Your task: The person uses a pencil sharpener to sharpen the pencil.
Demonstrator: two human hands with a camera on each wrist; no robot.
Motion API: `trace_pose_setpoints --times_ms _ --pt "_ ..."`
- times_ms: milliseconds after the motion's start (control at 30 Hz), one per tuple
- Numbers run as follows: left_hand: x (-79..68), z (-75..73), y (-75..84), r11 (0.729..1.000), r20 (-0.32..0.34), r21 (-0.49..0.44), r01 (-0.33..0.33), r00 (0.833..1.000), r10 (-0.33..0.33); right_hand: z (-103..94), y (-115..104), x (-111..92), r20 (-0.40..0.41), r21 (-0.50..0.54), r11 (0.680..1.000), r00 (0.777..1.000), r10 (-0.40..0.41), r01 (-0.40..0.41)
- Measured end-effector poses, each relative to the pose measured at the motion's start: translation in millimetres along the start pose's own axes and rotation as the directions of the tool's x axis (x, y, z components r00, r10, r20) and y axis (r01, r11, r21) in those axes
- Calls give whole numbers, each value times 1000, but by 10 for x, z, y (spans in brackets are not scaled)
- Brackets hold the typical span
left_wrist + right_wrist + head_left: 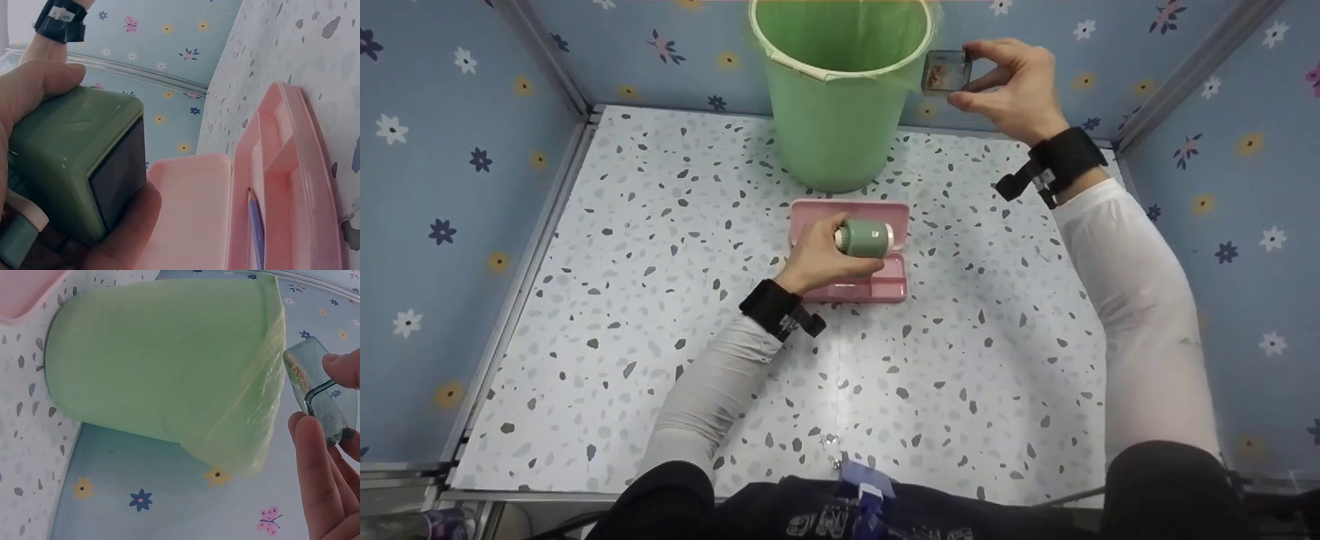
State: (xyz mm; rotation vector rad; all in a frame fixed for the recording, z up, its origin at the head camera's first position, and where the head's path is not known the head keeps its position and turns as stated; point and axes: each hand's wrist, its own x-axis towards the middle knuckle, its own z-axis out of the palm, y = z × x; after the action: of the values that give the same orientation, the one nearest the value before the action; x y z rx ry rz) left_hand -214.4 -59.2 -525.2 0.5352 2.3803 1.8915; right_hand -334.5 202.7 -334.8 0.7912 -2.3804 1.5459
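My left hand (819,259) grips a green pencil sharpener (867,238) above the open pink pencil case (851,211). In the left wrist view, the sharpener (73,152) shows a dark square opening on one face. My right hand (1024,90) is raised beside the rim of the green bin (840,127), pinching a small see-through shavings drawer (949,71) between thumb and fingers. Brownish shavings lie inside the tilted drawer (306,363), as the right wrist view shows. Part of the sharpener is hidden behind the left fingers.
A thin plastic liner (247,422) folds over the bin's rim. One blue-purple pencil (256,225) lies in a long compartment of the pencil case. Flowered blue panels (457,172) wall in the speckled white table (660,315) on the left, back and right.
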Motion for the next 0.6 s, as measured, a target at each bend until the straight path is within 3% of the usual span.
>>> trace_pose_setpoints --times_ms 100,200,300,433,600 --pt "14 0 10 1000 -12 10 -5 1000 5 -22 -79 161 -13 -18 999 999 34 -34" --pt "42 4 3 1000 -27 18 -13 1000 14 -56 -180 273 -3 -152 988 1000 -21 20" --pt "58 3 0 1000 -36 20 -11 999 11 -64 -251 384 -14 -219 976 1000 -3 0" --pt "50 -1 0 1000 -27 28 12 1000 -11 -16 -108 587 -39 -296 954 998 45 -55" --pt "44 16 -1 998 -8 66 4 1000 -3 112 86 764 -22 -454 891 1000 21 -29"
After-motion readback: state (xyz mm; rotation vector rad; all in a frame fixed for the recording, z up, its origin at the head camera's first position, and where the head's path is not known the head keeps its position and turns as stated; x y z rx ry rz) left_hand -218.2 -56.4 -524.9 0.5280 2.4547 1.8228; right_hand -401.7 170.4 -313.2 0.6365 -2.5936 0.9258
